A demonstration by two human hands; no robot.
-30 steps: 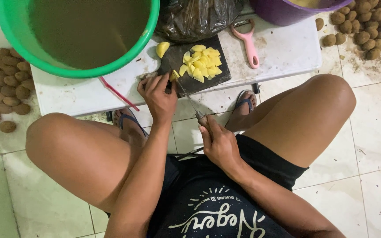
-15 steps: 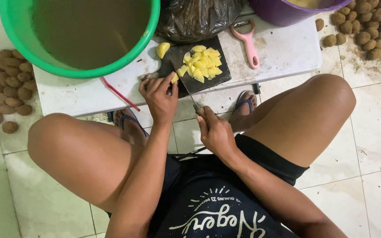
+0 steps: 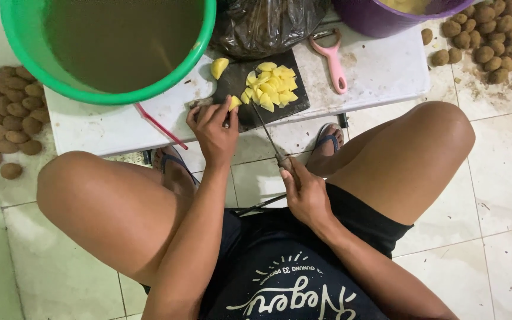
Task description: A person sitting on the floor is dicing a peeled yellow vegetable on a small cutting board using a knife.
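Down at the low white table (image 3: 380,71), the left hand (image 3: 213,131) presses a small yellow peeled potato piece (image 3: 233,102) against the dark rectangular cutting board (image 3: 241,89), fingers curled over it; the right hand (image 3: 304,192) is closed around the handle of a thin-bladed knife (image 3: 265,131), whose blade reaches up onto the board just beside that piece; a heap of yellow cut potato chunks (image 3: 271,86) lies on the board's far half, and one larger peeled half (image 3: 219,67) sits at its upper left corner; a big green plastic basin of murky water (image 3: 114,47) stands to the left, a pink peeler (image 3: 333,59) to the right; brown unpeeled potatoes (image 3: 4,118) are piled on the tiled floor.
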